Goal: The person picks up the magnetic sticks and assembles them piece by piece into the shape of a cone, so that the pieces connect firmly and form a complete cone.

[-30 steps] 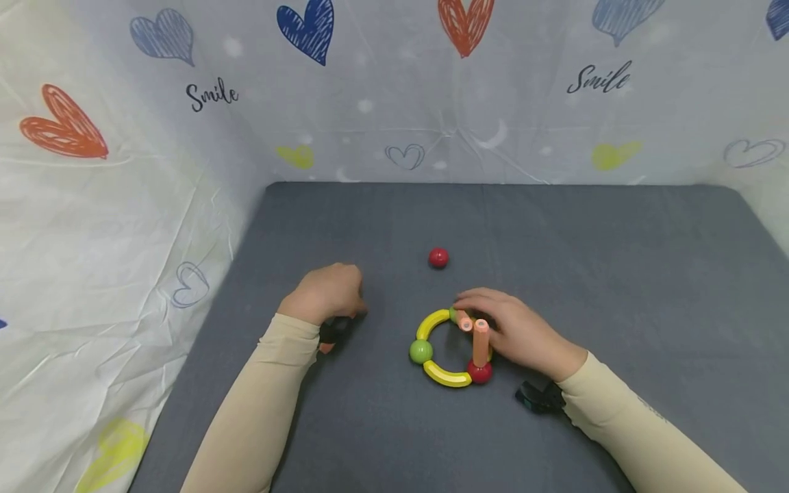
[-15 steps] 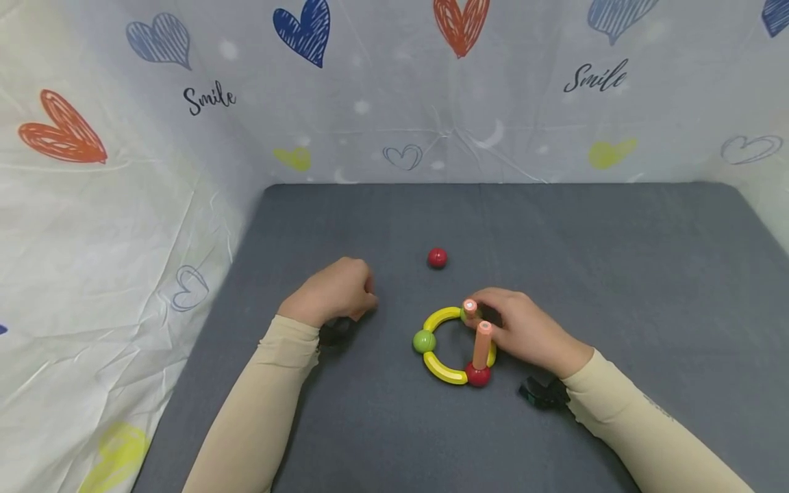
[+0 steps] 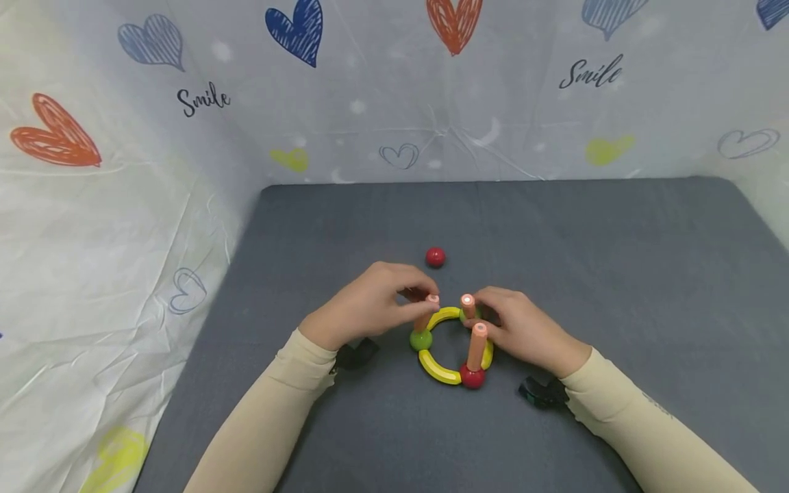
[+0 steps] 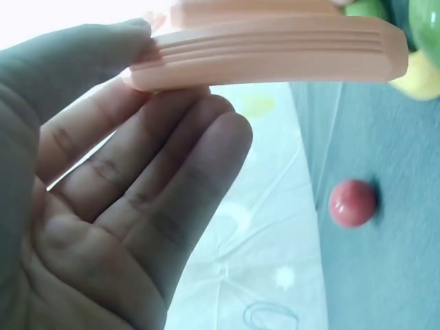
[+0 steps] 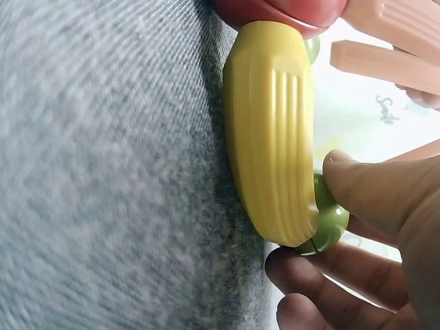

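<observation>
In the head view, yellow curved pieces (image 3: pixel 439 368) and balls form a ring on the table. My left hand (image 3: pixel 372 301) pinches the top of a peach stick (image 4: pixel 275 56) between thumb and fingers. That stick's lower end is at the ring's left green ball (image 3: pixel 421 341); whether they touch I cannot tell. My right hand (image 3: pixel 531 333) grips the far green ball (image 5: pixel 333 218) with thumb and fingers. Above that ball stands a second peach stick (image 3: pixel 468 305). Another peach stick (image 3: pixel 477 348) rises, slightly tilted, from the near red ball (image 3: pixel 472 377).
A loose red ball (image 3: pixel 435 257) lies on the grey table (image 3: pixel 585 246) beyond the ring. Behind the table hangs a white cloth (image 3: pixel 357 82) printed with hearts. A dark wrist camera (image 3: pixel 542 392) sits under the right wrist, low over the table.
My left hand has moved right, bringing a peach stick to the left green ball. The stick above the far green ball has tipped from leaning to upright. My right hand has barely shifted.
</observation>
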`<action>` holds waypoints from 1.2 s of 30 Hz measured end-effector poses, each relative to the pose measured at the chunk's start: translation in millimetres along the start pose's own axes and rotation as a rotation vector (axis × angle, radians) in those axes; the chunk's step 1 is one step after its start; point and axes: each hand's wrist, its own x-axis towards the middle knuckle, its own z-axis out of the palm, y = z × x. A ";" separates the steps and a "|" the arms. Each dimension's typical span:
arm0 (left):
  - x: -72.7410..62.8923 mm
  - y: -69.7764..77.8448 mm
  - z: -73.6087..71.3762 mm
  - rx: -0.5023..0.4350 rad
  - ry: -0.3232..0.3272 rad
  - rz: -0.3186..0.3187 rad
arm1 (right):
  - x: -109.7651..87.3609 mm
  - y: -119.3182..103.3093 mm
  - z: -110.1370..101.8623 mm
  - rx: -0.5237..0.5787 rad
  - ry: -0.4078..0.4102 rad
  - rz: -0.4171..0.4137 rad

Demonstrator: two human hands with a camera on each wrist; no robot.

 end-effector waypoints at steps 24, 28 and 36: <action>10.7 -8.6 4.8 -0.208 -0.092 -0.105 | -3.9 -7.5 -6.0 -0.081 -0.017 0.000; 12.2 -20.3 2.6 -0.057 0.026 -0.171 | -3.7 -9.6 -7.8 -0.107 -0.054 0.018; 38.2 -59.1 20.6 0.334 0.020 -0.311 | -11.6 -20.6 -27.9 -0.228 -0.051 0.113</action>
